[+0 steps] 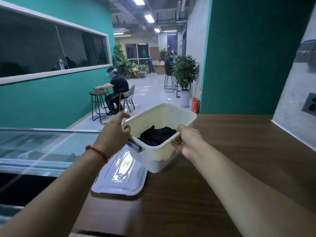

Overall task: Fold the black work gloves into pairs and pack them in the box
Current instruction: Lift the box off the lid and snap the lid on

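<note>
A white plastic box (172, 115) is held tilted above the wooden counter (222, 168), its open top turned toward me. Black work gloves (157, 135) lie bunched in its bottom. My left hand (114, 132) grips the box's left rim, fingers curled over the edge. The near right rim is gripped by my right hand (186, 141), thumb on top and fingers underneath. How the gloves are folded cannot be made out.
The box's clear lid (119, 175) lies flat on the counter's left edge, under my left forearm. A glass-topped case (34, 147) runs along the left. A grey wall with a socket (310, 105) bounds the counter on the right. People sit farther down the hall.
</note>
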`<state>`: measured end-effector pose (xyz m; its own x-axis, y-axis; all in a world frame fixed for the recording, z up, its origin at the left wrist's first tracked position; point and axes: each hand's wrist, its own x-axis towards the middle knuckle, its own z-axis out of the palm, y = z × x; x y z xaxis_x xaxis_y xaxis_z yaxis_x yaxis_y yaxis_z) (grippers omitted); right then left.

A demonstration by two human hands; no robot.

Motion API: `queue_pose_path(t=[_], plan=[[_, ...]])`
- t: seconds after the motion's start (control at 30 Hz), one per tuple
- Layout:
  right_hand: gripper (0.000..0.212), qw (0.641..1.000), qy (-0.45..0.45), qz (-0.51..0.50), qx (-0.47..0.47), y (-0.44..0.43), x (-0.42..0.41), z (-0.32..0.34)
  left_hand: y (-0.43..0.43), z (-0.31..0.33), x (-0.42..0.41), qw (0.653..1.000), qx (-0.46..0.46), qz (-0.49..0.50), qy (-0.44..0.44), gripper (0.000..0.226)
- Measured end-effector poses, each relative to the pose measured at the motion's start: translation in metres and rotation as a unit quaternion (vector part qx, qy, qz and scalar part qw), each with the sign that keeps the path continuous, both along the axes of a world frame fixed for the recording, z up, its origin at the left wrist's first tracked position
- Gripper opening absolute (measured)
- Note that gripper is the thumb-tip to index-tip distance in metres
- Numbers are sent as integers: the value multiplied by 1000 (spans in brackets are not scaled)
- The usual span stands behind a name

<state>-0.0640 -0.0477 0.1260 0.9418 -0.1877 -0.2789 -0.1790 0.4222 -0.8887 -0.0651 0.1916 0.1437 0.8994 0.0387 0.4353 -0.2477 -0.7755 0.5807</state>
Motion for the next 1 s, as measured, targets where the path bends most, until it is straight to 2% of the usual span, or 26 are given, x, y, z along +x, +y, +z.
queue_pose_path(t=[0.17, 0.23, 0.33, 0.43, 0.53, 0.63, 0.77, 0.87, 0.93, 1.0], plan=[[10, 989, 11, -130, 73, -42, -10, -3, -32, -15, -2, 999, 1, -46, 5, 35], [20, 980, 11, -173, 94, -56, -14, -10, -37, -27, -1, 997, 66, -32, 39, 33], [26, 968, -3, -210, 139, -68, -18, -19, -41, -55, 0, 974, 205, -13, 94, 31], [26, 959, -14, -229, 166, -70, -18, -25, -38, -86, 4, 958, 236, -13, 160, 51], [25, 955, -12, -237, 180, -67, -17, -38, -35, -115, 11, 947, 255, 3, 193, 47], [21, 959, -14, -216, 180, -64, -16, -50, -40, -133, 17, 944, 277, 10, 181, 42], [20, 982, -1, -154, 114, -64, -28, -56, -55, -136, 14, 940, 307, 37, 146, 18], [22, 993, 22, -94, 68, -69, -38, -54, -66, -136, 20, 943, 303, 51, 129, 12], [23, 998, 44, -26, 29, -73, -46, -49, -67, -135, 25, 948, 292, 69, 108, 8], [21, 995, 39, 81, -36, -79, -56, -41, -65, -129, 32, 948, 303, 68, 70, 17]])
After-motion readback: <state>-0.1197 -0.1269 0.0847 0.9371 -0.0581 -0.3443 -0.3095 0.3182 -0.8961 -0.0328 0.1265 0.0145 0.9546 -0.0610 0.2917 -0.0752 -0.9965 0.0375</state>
